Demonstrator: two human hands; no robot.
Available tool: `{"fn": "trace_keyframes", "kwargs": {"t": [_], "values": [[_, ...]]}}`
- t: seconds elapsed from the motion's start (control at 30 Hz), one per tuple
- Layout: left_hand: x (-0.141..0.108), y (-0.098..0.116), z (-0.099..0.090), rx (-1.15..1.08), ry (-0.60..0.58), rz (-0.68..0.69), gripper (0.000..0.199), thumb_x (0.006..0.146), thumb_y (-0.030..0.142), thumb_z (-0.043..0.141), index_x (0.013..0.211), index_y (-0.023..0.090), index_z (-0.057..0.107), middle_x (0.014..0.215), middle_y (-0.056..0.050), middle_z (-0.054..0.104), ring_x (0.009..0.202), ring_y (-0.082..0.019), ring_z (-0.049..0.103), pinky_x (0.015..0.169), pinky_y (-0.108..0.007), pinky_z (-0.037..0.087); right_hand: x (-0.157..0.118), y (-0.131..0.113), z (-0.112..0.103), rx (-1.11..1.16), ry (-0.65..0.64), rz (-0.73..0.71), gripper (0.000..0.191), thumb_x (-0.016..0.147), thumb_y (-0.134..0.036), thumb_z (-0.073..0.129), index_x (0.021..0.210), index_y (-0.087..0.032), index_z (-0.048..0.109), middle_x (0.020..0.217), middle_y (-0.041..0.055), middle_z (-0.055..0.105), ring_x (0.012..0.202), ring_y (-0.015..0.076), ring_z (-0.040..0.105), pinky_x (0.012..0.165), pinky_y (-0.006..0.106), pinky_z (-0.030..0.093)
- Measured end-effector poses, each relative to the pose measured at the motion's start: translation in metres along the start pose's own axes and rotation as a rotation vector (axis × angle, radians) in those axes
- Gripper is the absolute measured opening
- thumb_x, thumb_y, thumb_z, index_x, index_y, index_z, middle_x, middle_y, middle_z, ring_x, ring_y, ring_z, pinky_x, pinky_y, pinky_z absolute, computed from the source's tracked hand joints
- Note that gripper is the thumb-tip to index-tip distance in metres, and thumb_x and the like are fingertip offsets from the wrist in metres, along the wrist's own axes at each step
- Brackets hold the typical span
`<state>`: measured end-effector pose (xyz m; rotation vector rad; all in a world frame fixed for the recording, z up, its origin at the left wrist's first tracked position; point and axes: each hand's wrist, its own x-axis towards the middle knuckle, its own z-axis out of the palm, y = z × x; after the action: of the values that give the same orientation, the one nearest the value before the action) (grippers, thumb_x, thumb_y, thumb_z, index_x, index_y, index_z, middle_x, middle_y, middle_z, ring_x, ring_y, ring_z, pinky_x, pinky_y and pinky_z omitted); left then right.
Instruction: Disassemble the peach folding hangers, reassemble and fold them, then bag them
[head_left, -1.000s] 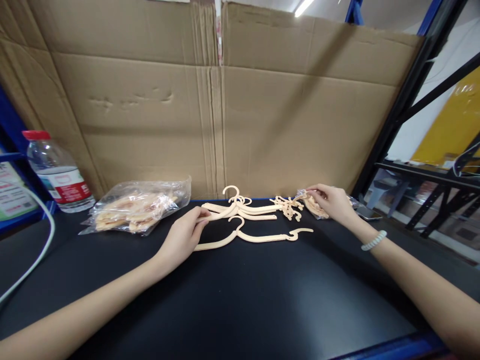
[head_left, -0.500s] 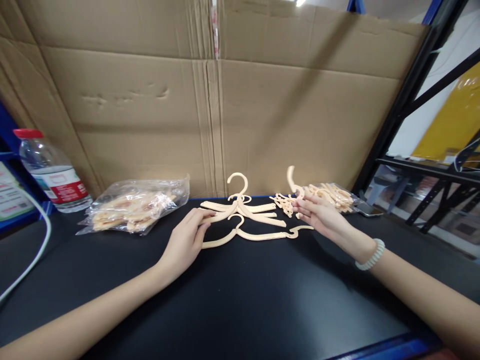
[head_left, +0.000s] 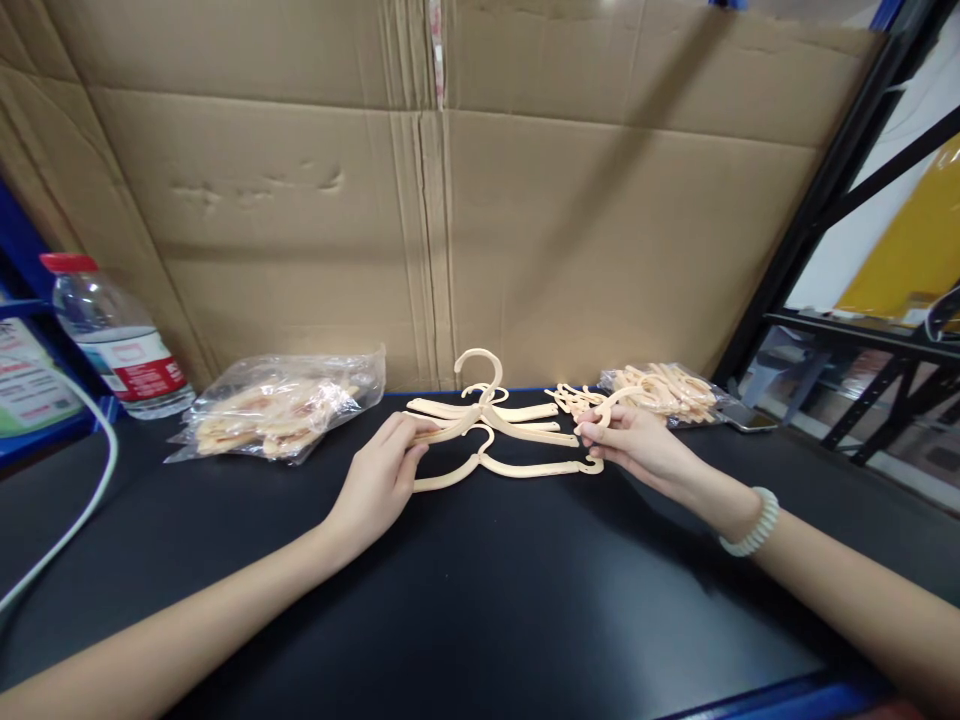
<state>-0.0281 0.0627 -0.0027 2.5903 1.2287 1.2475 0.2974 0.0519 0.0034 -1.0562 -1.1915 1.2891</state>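
My left hand (head_left: 375,488) is closed around the left arm of a cream plastic hanger (head_left: 531,433), raised slightly over others like it. Pinched between the thumb and fingers of my right hand (head_left: 646,446) is a curved cream end piece (head_left: 619,392), close to the right tip of that hanger; I cannot tell if they touch. Nearer to me lies another hanger (head_left: 529,470) with a small hooked piece (head_left: 594,465) at its right end. The left end of this hanger is hidden behind my left hand.
Small loose cream pieces (head_left: 571,398) lie behind my right hand, beside a clear bag of similar pieces (head_left: 679,392). A phone (head_left: 750,418) lies further right. To the left are another filled bag (head_left: 277,405), a red-capped bottle (head_left: 124,340) and a white cable (head_left: 71,540). Cardboard (head_left: 300,220) stands behind.
My right hand has turned and brought the curved piece down and in, toward the right tip of the hanger. My left hand keeps its grip. The view has shifted slightly.
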Motion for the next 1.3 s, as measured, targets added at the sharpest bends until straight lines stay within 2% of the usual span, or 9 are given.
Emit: {"fn": "trace_keyframes", "kwargs": {"t": [0.1, 0.23, 0.37, 0.47, 0.7, 0.83, 1.03, 1.2, 1.3], "values": [[0.0, 0.001, 0.0, -0.006, -0.007, 0.001, 0.018, 0.092, 0.014, 0.04, 0.101, 0.02, 0.054, 0.098, -0.004, 0.057, 0.092, -0.019, 0.057, 0.081, -0.033, 0.047, -0.002, -0.004, 0.002, 0.038, -0.057, 0.005, 0.023, 0.066, -0.031, 0.083, 0.072, -0.017, 0.065, 0.081, 0.0002, 0.063, 0.076, 0.0094, 0.058, 0.067, 0.019, 0.05], [0.0, 0.002, -0.001, -0.003, -0.002, 0.008, 0.017, 0.092, 0.014, 0.04, 0.1, 0.02, 0.054, 0.097, -0.004, 0.057, 0.091, -0.019, 0.057, 0.08, -0.033, 0.048, -0.005, -0.008, 0.002, 0.113, -0.139, 0.082, 0.02, 0.072, -0.03, 0.079, 0.077, -0.017, 0.064, 0.093, 0.0037, 0.066, 0.089, 0.0138, 0.063, 0.08, 0.026, 0.054], [0.001, 0.003, -0.001, -0.016, -0.001, 0.022, 0.017, 0.092, 0.014, 0.04, 0.1, 0.02, 0.054, 0.099, -0.004, 0.057, 0.093, -0.019, 0.057, 0.082, -0.033, 0.048, -0.005, -0.008, 0.002, 0.162, -0.166, 0.163, 0.021, 0.074, -0.027, 0.077, 0.075, -0.016, 0.059, 0.098, 0.008, 0.068, 0.094, 0.0209, 0.067, 0.078, 0.029, 0.056], [0.001, 0.004, -0.001, -0.025, 0.001, 0.032, 0.017, 0.092, 0.014, 0.041, 0.099, 0.019, 0.055, 0.098, -0.004, 0.057, 0.093, -0.018, 0.057, 0.082, -0.032, 0.047, -0.005, -0.006, 0.002, 0.16, -0.173, 0.195, 0.023, 0.073, -0.022, 0.077, 0.073, -0.016, 0.055, 0.088, 0.0065, 0.068, 0.092, 0.0227, 0.069, 0.077, 0.029, 0.057], [0.001, 0.004, 0.0, -0.017, 0.011, 0.04, 0.018, 0.091, 0.013, 0.041, 0.099, 0.02, 0.055, 0.098, -0.003, 0.057, 0.092, -0.018, 0.057, 0.082, -0.032, 0.048, -0.005, -0.007, 0.004, 0.167, -0.149, 0.247, 0.027, 0.067, -0.022, 0.08, 0.069, -0.017, 0.054, 0.071, 0.0024, 0.065, 0.078, 0.0186, 0.071, 0.072, 0.026, 0.058], [-0.001, 0.005, -0.001, -0.027, 0.011, 0.054, 0.017, 0.092, 0.013, 0.041, 0.099, 0.021, 0.055, 0.098, -0.003, 0.057, 0.092, -0.018, 0.058, 0.081, -0.031, 0.048, -0.005, -0.004, 0.004, 0.143, -0.161, 0.206, 0.027, 0.063, -0.022, 0.082, 0.065, -0.016, 0.056, 0.067, 0.0008, 0.063, 0.067, 0.0129, 0.067, 0.07, 0.023, 0.056], [-0.001, 0.006, -0.001, -0.041, -0.003, 0.043, 0.017, 0.092, 0.014, 0.04, 0.099, 0.021, 0.055, 0.098, -0.004, 0.056, 0.092, -0.018, 0.057, 0.081, -0.031, 0.047, -0.009, -0.002, 0.013, 0.124, -0.065, 0.051, 0.033, 0.057, -0.026, 0.085, 0.065, -0.017, 0.054, 0.061, -0.0021, 0.061, 0.056, 0.0111, 0.062, 0.061, 0.024, 0.054], [-0.002, 0.008, -0.002, -0.041, -0.05, 0.006, 0.022, 0.094, 0.017, 0.037, 0.104, 0.02, 0.056, 0.099, -0.005, 0.055, 0.084, -0.017, 0.059, 0.075, -0.031, 0.049, -0.01, -0.001, 0.016, 0.105, -0.034, -0.009, 0.032, 0.06, -0.028, 0.084, 0.065, -0.016, 0.054, 0.061, -0.0023, 0.058, 0.056, 0.0107, 0.061, 0.058, 0.024, 0.052], [-0.001, 0.01, -0.005, -0.007, -0.075, -0.002, 0.024, 0.095, 0.019, 0.036, 0.109, 0.021, 0.055, 0.101, -0.005, 0.057, 0.082, -0.017, 0.06, 0.073, -0.03, 0.05, -0.009, -0.002, 0.015, 0.127, -0.031, -0.013, 0.029, 0.066, -0.03, 0.081, 0.073, -0.017, 0.056, 0.067, -0.0004, 0.061, 0.062, 0.0128, 0.063, 0.061, 0.026, 0.052]]}}
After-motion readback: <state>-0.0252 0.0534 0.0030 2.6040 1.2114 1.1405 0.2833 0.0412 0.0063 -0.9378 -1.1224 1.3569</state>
